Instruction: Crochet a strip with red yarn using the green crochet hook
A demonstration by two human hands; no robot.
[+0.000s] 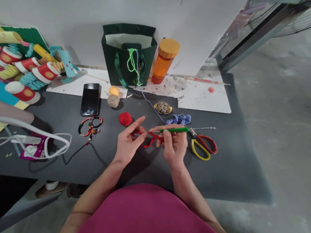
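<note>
In my right hand (pixel 175 144) is a crochet hook with a green handle (pixel 175 130), its metal tip pointing left toward my other hand. My left hand (pixel 130 141) pinches red yarn (pixel 148 145) near that tip, and a loop of it hangs between both hands. Just beyond my left fingers lies a red yarn ball (pixel 125 119). A blue crocheted piece (pixel 179 119) rests behind my right hand. Scissors (pixel 201 148) with one yellow and one red handle lie right of it, beside a thin metal rod (pixel 204 128).
A dark green paper bag (pixel 111 62) with green and blue yarn stands behind, next to an orange bottle (pixel 164 62). A black phone (pixel 90 99), a beaded bracelet (pixel 83 127), a beige ball (pixel 113 101) and paper-cup crafts (pixel 45 72) are leftward. White cables (pixel 56 140) cross the left side.
</note>
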